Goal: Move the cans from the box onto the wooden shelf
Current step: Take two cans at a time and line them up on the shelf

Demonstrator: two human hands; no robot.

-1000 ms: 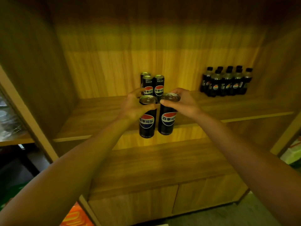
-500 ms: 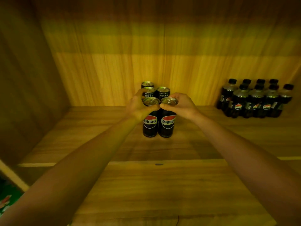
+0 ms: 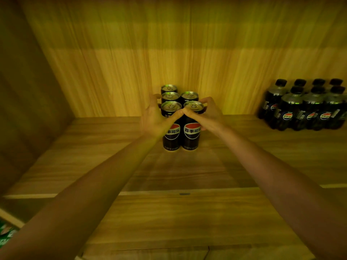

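Five black cans stand upright, clustered on the wooden shelf (image 3: 112,166) near its back wall. My left hand (image 3: 153,119) grips the near-left can (image 3: 171,126); my right hand (image 3: 208,115) grips the near-right can (image 3: 191,126), thumbs touching. Three more cans (image 3: 175,94) stand just behind. Eight dark bottles (image 3: 304,107) crowd the far right, well apart.
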